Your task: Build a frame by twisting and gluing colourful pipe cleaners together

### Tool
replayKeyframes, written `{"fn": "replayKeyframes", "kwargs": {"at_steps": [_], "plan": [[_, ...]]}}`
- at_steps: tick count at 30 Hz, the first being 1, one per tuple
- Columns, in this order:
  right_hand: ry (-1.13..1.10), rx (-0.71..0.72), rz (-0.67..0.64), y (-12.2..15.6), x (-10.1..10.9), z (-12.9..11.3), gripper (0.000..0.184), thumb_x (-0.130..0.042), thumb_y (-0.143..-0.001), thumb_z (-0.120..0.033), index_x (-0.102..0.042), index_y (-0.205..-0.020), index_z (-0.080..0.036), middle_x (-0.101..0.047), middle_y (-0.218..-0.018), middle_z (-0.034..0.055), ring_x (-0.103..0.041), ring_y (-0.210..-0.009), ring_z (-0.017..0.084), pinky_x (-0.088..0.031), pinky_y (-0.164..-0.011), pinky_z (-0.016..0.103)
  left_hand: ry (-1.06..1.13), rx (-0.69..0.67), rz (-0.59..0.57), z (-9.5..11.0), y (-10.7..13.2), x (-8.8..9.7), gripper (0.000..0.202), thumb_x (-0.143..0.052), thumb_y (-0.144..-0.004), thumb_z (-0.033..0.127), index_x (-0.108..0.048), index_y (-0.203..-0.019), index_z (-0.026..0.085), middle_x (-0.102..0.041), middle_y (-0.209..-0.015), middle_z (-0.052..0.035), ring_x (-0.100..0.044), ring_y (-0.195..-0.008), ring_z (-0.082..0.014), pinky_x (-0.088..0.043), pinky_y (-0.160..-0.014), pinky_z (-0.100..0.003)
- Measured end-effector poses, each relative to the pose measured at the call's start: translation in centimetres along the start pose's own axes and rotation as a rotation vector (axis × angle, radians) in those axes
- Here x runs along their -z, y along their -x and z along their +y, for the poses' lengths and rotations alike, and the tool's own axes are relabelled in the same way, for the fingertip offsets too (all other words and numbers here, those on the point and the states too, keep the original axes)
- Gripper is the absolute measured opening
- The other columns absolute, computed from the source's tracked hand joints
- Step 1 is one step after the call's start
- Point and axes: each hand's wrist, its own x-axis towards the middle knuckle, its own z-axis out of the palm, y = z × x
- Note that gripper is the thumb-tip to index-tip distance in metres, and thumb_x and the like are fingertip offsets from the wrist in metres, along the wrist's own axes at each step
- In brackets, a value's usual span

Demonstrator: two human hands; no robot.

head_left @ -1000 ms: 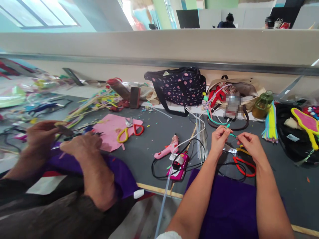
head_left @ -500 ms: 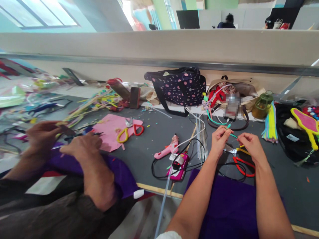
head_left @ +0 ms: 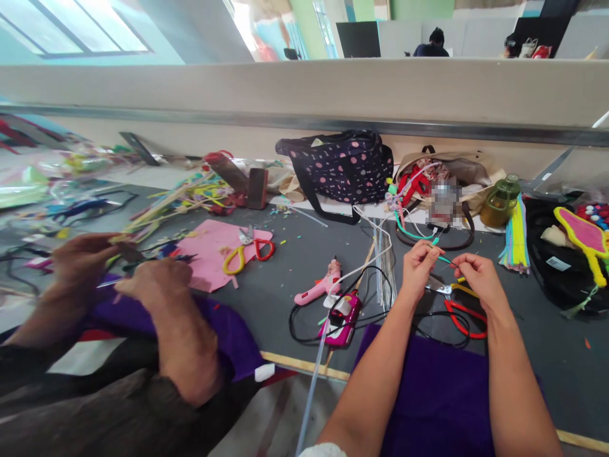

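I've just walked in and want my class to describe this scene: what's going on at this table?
The person's left hand and right hand pinch a thin green strip between them, held above the table. Scissors with red and yellow handles lie just below the hands, and a pink glue gun lies to their left. Further left, a co-worker's hands work on something too blurred to name.
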Motion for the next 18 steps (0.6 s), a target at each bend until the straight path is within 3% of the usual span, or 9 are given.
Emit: {"fn": "replayKeyframes", "kwargs": {"at_steps": [6,14,16,18], "plan": [[-0.039,-0.014,-0.018,0.14,-0.02,-0.34,0.019,-0.060,-0.069,-0.036,-0.065,-0.065,-0.019,-0.061,-0.059,-0.0003,-0.053,-0.057,0.014,-0.040,-0.057,0.025,-0.059,-0.064,-0.017,0.08,0.02,0.20,0.031,-0.065,-0.082,0.044,-0.071,-0.069,0.017,-0.060,-0.075,-0.0054,-0.054,-0.073,-0.0153,-0.038,-0.064,-0.027],[0.009,-0.008,0.021,-0.19,0.03,0.30,0.017,-0.049,-0.069,-0.024,-0.065,-0.070,-0.019,-0.063,-0.057,0.0005,-0.054,-0.053,0.014,-0.041,-0.056,0.025,-0.034,-0.058,-0.015,0.14,0.10,0.20,0.029,-0.065,-0.082,0.041,-0.070,-0.068,0.016,-0.060,-0.077,-0.0051,-0.050,-0.068,-0.0127,-0.035,-0.059,-0.025],[0.042,0.077,0.100,-0.23,0.17,0.16,0.018,-0.050,-0.073,-0.026,-0.066,-0.076,-0.019,-0.068,-0.067,0.0030,-0.060,-0.060,0.016,-0.044,-0.059,0.026,0.032,-0.038,0.019,0.04,-0.03,0.29,0.031,-0.066,-0.081,0.041,-0.068,-0.064,0.015,-0.060,-0.077,-0.0048,-0.048,-0.065,-0.0108,-0.034,-0.057,-0.023],[0.086,0.248,0.312,0.20,0.46,-0.23,0.019,-0.052,-0.078,-0.028,-0.066,-0.084,-0.018,-0.071,-0.078,0.0053,-0.064,-0.070,0.018,-0.047,-0.064,0.028,0.144,0.005,0.081,-0.09,-0.23,0.43,0.031,-0.068,-0.079,0.041,-0.066,-0.063,0.015,-0.059,-0.077,-0.0037,-0.045,-0.060,-0.0077,-0.034,-0.055,-0.022]]}}
